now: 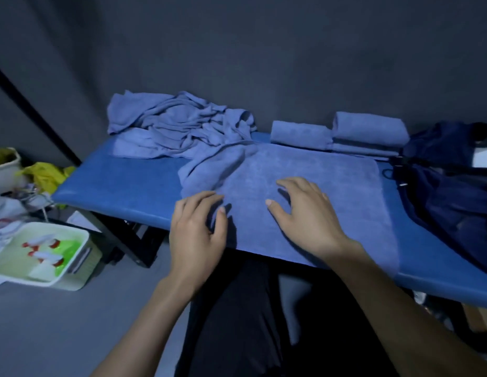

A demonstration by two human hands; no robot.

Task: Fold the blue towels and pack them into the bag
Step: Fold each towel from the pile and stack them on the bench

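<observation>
Both hands press a blue towel (304,175) flat on the blue surface (114,186), left hand (196,235) fingers loosely curled, right hand (304,213) fingers spread, the dark bag (449,186) at right showing no readable writing.

White tub (79,257) beside blue table (122,186)

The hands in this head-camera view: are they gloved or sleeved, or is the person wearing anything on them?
Both are bare. The left hand and right hand have no gloves, and no rings, watch or wristband can be seen. The forearms are uncovered right down to the bottom edge of the picture, so no sleeves show. The fingernails look short and plain. Below the arms, dark clothing covers the lap.
</observation>
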